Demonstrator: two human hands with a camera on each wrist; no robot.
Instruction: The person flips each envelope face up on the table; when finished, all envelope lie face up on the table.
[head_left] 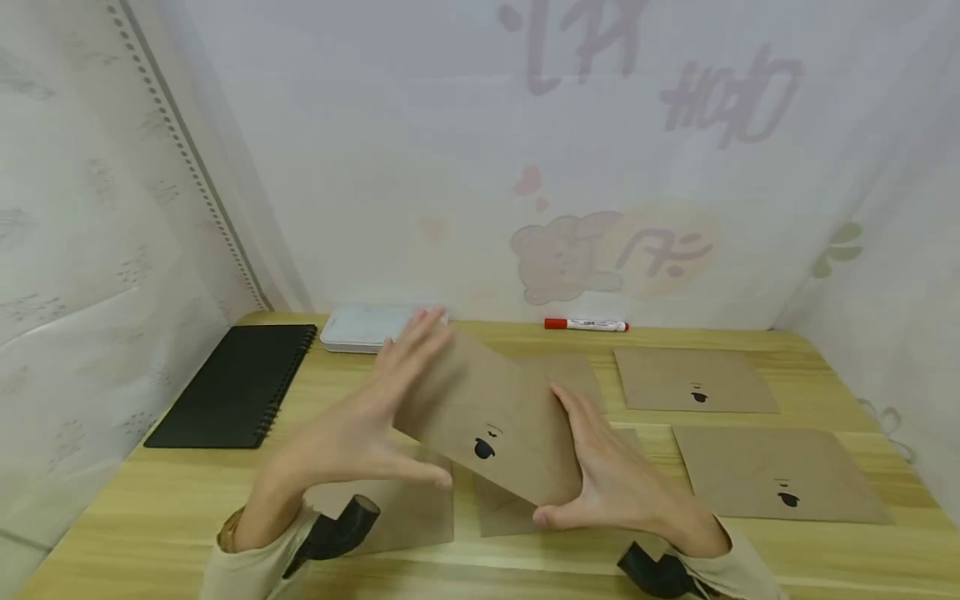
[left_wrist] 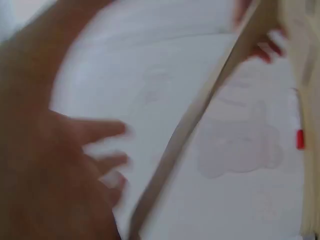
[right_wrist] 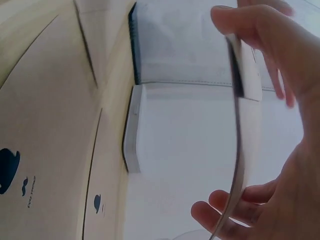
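A thin brown kraft-paper notebook [head_left: 487, 408] with a small black hat and moustache printed on its cover is tilted above the table. My right hand [head_left: 611, 471] grips its right side; in the right wrist view the thumb and fingers [right_wrist: 205, 215] hold the slightly bowed notebook [right_wrist: 239, 135], seen edge-on. At the left side is my left hand [head_left: 352, 429], thumb and fingers spread wide. The left wrist view, blurred, has the left hand's fingers [left_wrist: 102, 130] apart from the notebook's edge [left_wrist: 185, 125]. Beneath lie more kraft notebooks [head_left: 412, 512], partly hidden by the held one.
Two kraft notebooks lie at the right, one farther back [head_left: 693, 379] and one nearer [head_left: 787, 475]. A black spiral notebook [head_left: 232, 383] is at the left. Along the back are a pale flat case [head_left: 363, 325] and a red marker [head_left: 588, 324], before a white printed curtain [head_left: 375, 167].
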